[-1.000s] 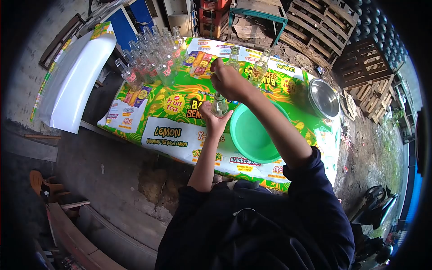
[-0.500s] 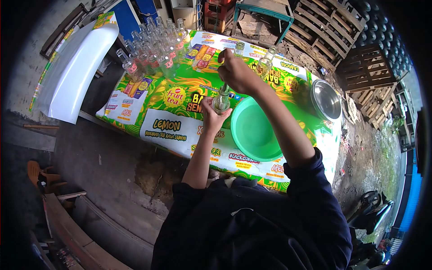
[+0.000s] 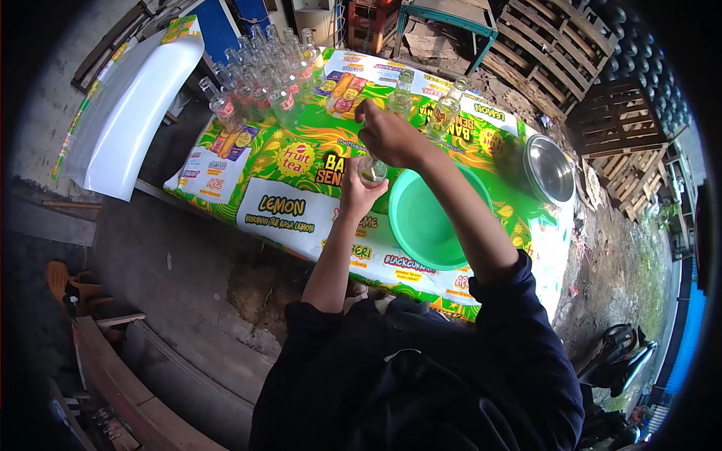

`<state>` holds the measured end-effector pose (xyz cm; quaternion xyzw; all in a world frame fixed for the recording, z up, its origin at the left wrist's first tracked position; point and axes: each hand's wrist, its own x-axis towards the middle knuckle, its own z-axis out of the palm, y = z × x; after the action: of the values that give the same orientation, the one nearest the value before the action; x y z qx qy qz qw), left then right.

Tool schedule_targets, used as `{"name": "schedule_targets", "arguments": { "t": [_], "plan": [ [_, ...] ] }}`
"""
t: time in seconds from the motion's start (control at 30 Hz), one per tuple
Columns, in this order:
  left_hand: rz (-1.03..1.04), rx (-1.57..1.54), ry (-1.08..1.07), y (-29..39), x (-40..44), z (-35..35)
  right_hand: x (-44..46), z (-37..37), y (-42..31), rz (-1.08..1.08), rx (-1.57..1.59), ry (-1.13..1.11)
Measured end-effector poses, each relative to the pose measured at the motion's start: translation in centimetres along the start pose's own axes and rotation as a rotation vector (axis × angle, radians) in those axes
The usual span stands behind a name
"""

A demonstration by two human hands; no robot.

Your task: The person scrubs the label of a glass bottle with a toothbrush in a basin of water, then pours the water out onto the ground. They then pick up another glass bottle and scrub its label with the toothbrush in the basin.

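In my left hand (image 3: 361,192) is a clear glass bottle (image 3: 373,174), gripped round its lower part with the base facing up toward me. My right hand (image 3: 395,137) is closed just above, over the bottle's neck end. It seems to hold a thin rod-like tool, mostly hidden by the fist; a pale shape shows inside the bottle. Beneath my right forearm lies a green basin (image 3: 425,225). Two more clear bottles, one with a yellowish label (image 3: 445,113) and one behind my right hand (image 3: 401,94), stand on the table's far side.
Several clear bottles with red labels (image 3: 263,86) stand grouped at the far left of the table. A metal bowl (image 3: 550,170) sits at the right edge. The printed tablecloth (image 3: 286,207) covers the table. Wooden pallets (image 3: 553,45) and a green-framed table (image 3: 444,19) are beyond.
My right hand has moved down closer to the bottle, covering the dark rod-like part that showed between them. My left hand still holds the bottle in nearly the same place.
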<state>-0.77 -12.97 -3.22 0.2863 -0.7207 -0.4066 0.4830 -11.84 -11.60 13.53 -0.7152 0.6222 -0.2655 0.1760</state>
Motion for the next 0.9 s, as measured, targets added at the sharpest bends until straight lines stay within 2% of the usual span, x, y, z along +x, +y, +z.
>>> {"name": "schedule_targets", "arguments": {
  "t": [0.07, 0.1, 0.17, 0.27, 0.33, 0.47, 0.57, 0.67, 0.7, 0.8, 0.9],
  "plan": [
    [-0.071, -0.091, -0.04, 1.1, 0.0, -0.2, 0.0, -0.7, -0.5, -0.084, 0.009, 0.13],
    [0.018, 0.013, -0.033, 0.2, -0.1, -0.1, 0.1, -1.6, -1.2, -0.089, -0.012, 0.109],
    [-0.059, -0.045, -0.089, -0.6, 0.1, -0.2, 0.0, -3.3, -2.6, -0.092, -0.053, 0.07],
    [-0.112, -0.108, -0.183, -1.9, 0.4, -0.5, 0.2, -0.4, 0.0, -0.053, -0.14, -0.036],
    [-0.089, -0.097, -0.236, -1.3, 1.2, -1.1, 0.2, -1.6, -1.0, -0.079, -0.165, -0.003],
    [-0.204, -0.104, -0.396, -1.8, 2.0, -2.8, 0.4, -3.9, -1.9, -0.09, -0.058, 0.048],
    [-0.087, 0.202, -0.326, -0.5, 2.1, -4.6, 0.4, -0.9, 1.2, -0.026, -0.011, 0.066],
    [-0.069, 0.11, -0.192, 0.1, 0.7, -4.2, 0.4, -0.6, 0.9, -0.041, -0.009, 0.207],
    [0.027, 0.136, -0.172, 1.6, 0.4, -3.1, 0.7, -0.4, 0.9, -0.054, 0.03, 0.237],
    [0.012, 0.158, 0.05, 2.5, 0.5, 0.3, 1.5, -0.7, -0.3, -0.108, 0.09, 0.283],
    [0.002, 0.175, 0.045, 0.0, 1.3, 1.1, 1.8, 0.8, 0.9, -0.061, -0.008, 0.299]
  ]
}}
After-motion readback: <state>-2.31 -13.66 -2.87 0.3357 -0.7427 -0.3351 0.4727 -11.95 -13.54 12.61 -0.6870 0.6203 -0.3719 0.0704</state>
